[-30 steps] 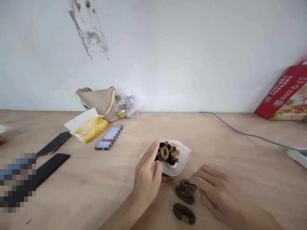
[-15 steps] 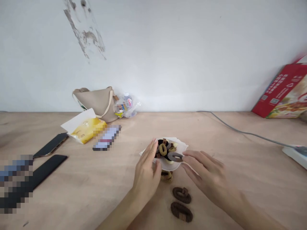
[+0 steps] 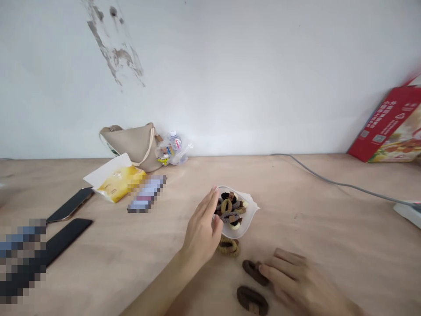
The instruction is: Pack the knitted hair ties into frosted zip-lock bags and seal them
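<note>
My left hand (image 3: 201,224) holds the left side of a whitish, thin-walled pouch or bowl (image 3: 247,219), its fingers stretched along the rim and its thumb in front. Inside lie several hair ties (image 3: 226,206) in black, grey, olive and cream, some with small brown tags. My right hand (image 3: 294,274), blurred, has its fingertips closed on a dark brown hair tie (image 3: 255,272), which sits tilted at the table. Just below that is another dark brown hair tie (image 3: 252,300). An olive hair tie (image 3: 229,246) lies in front of the pouch, near my left wrist.
To the left are a yellow tissue pack (image 3: 121,180), a phone (image 3: 148,194) and dark flat devices (image 3: 69,205). A beige bag (image 3: 133,145) and a plastic bag with a bottle (image 3: 176,147) stand by the wall. A grey cable (image 3: 329,179) and red box (image 3: 384,127) are right.
My right hand has let go of the grey hair tie, now lying in the pouch, and moved down to the upper brown one, which has turned slightly. My left hand stays at the pouch.
</note>
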Tool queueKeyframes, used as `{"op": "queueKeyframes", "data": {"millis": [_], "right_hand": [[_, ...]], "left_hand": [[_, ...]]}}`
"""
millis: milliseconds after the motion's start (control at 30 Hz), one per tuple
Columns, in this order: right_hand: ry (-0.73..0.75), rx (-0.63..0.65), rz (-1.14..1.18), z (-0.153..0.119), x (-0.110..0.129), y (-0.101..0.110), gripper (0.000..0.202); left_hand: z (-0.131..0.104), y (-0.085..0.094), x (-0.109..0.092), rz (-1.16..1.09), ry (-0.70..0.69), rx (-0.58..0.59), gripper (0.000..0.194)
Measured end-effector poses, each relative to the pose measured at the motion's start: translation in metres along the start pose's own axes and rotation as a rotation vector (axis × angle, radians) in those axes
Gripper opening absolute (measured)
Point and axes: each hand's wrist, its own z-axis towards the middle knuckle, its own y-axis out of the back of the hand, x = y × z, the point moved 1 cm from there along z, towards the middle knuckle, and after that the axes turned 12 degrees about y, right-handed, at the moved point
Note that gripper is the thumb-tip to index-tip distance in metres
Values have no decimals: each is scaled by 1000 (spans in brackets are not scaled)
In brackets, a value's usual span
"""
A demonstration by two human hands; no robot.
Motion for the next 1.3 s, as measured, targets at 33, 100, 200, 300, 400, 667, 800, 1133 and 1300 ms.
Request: {"op": "queueKeyframes", "data": {"millis": [33, 100, 200, 300, 400, 667, 800, 1133, 1300], "right_hand": [[-12, -6, 27, 1, 0, 1, 33], [-38, 36, 97, 6, 2, 2, 31], [-47, 125, 136, 10, 4, 0, 28], [-46, 136, 64, 12, 4, -7, 28], [-23, 163, -33, 16, 4, -15, 30], [58, 7, -61, 32, 2, -6, 20], [-84, -178, -232, 45, -6, 5, 36], [-80, 250, -135, 61, 6, -41, 31], [16, 145, -25, 54, 6, -8, 19]], "left_hand": [[-1, -1, 2, 14, -19, 5, 58], [-2, -2, 4, 33, -35, 24, 58], [-1, 2, 3, 45, -33, 68, 56], [0, 6, 2, 41, -18, 107, 54], [1, 9, 2, 36, 10, 123, 53], [-1, 11, 5, -40, 84, 168, 54], [-2, 13, 2, -82, 43, 162, 54], [19, 11, -8, -202, 182, 105, 59], [18, 15, -10, -244, 276, 168, 59]]}}
